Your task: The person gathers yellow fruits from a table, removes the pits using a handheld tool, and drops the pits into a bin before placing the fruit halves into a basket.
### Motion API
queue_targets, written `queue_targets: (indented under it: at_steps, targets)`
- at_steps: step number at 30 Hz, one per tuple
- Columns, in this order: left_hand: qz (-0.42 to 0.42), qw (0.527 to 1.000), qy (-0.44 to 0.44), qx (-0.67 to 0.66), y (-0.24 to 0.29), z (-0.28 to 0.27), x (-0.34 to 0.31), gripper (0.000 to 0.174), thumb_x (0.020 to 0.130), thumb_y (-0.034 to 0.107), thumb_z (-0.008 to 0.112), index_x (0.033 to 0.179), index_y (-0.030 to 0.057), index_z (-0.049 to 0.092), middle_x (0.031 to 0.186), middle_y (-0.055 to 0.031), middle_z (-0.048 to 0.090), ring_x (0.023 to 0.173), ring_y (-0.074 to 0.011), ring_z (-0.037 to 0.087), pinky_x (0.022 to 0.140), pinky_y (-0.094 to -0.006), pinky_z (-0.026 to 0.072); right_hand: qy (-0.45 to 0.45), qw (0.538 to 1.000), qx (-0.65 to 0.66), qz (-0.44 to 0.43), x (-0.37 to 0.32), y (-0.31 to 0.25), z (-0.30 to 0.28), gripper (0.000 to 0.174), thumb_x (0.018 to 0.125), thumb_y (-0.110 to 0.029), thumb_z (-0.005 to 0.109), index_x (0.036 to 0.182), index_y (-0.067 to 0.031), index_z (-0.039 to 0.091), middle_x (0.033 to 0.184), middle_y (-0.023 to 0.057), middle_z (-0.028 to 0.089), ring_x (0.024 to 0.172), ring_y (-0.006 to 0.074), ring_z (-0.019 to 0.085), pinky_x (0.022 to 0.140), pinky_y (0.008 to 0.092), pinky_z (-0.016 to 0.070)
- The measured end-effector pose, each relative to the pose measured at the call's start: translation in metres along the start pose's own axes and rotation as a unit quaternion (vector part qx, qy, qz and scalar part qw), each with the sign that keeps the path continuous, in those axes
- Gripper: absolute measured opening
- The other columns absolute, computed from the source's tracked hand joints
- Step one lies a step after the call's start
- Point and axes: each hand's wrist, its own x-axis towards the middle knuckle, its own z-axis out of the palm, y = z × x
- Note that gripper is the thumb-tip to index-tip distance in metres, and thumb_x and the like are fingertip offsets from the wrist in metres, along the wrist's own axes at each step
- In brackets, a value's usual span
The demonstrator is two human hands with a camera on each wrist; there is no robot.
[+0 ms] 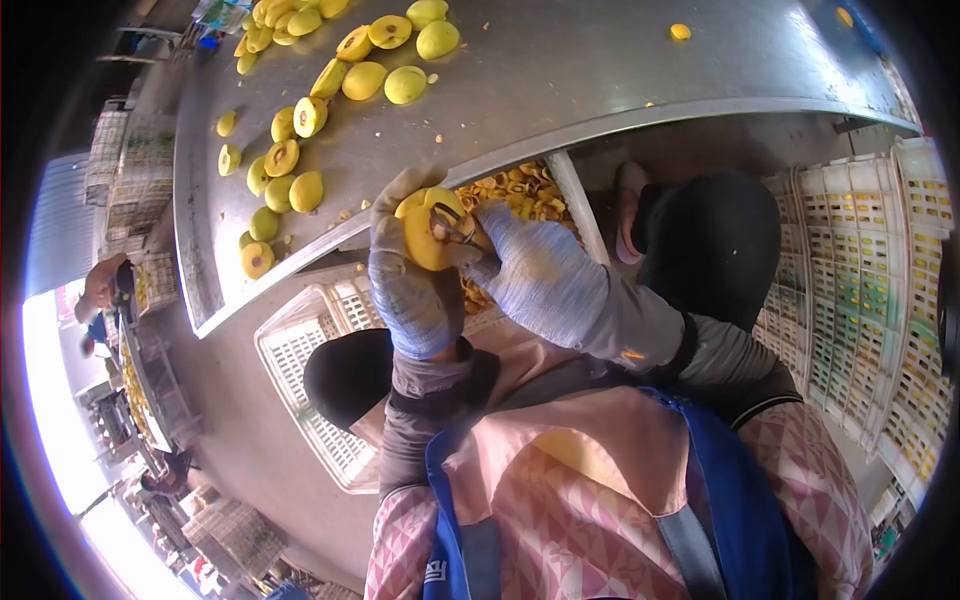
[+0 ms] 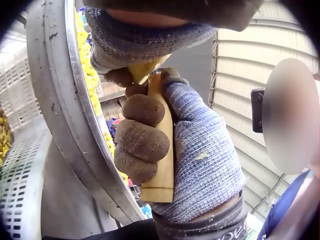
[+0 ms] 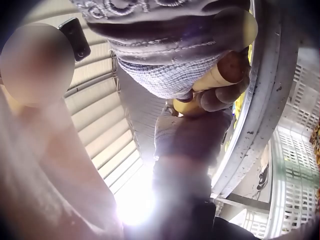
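In the head view, my gloved left hand (image 1: 412,285) holds a yellow fruit (image 1: 422,240) with a brownish opened middle. From the right, my gloved right hand (image 1: 545,275) meets it, a dark curved metal tool (image 1: 452,222) lying at the fruit's centre. The left wrist view shows the right hand (image 2: 202,145) with fingers curled round a wooden handle (image 2: 165,145); above is the left hand (image 2: 135,42) with part of the fruit (image 2: 146,68). In the right wrist view the handle (image 3: 212,81) sticks out of the right hand (image 3: 167,77), close to the fruit (image 3: 187,107).
Whole and cut yellow-green fruits (image 1: 365,80) lie on the metal table (image 1: 560,60). Under its edge are many cut pieces (image 1: 520,190). A white crate (image 1: 300,335) stands at lower left, stacked crates (image 1: 840,270) at right. Legs are below the arms.
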Motion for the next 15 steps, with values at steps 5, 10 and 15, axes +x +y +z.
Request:
queue_targets:
  at_steps: [5,10,15]
  targets:
    - [-0.080,0.989,-0.103,0.070,0.012,-0.012,0.002,0.073,0.089,0.042,0.065,0.146,0.0054,0.038,0.124,-0.0157,0.057,0.104,-0.0195,0.061,0.084,-0.0301,0.0536,0.096,0.992,0.033,-0.070,0.008,0.010,0.001,0.032,0.094,-0.034,0.065,0.101,-0.0043,0.058,0.070,0.0152,0.064,0.060,0.0353,0.065,0.052,0.0417,0.0512]
    - [-0.056,0.978,-0.100,-0.172,0.008,-0.012,-0.001,0.061,0.092,0.033,0.061,0.144,0.0074,0.040,0.129,-0.0229,0.055,0.124,-0.0324,0.051,0.105,-0.0443,0.0426,0.106,0.991,0.038,-0.065,0.007,0.000,-0.012,0.033,0.092,-0.034,0.067,0.103,-0.0037,0.058,0.071,0.0157,0.064,0.059,0.0352,0.064,0.052,0.0421,0.0511]
    - [-0.013,0.993,-0.074,-0.090,0.006,-0.013,0.003,0.056,0.097,0.037,0.054,0.141,0.0045,0.042,0.128,-0.0228,0.056,0.119,-0.0305,0.055,0.104,-0.0424,0.0441,0.074,0.994,0.064,-0.047,0.001,0.001,-0.006,0.035,0.091,-0.035,0.068,0.105,-0.0037,0.057,0.071,0.0154,0.064,0.059,0.0346,0.064,0.052,0.0412,0.0515]
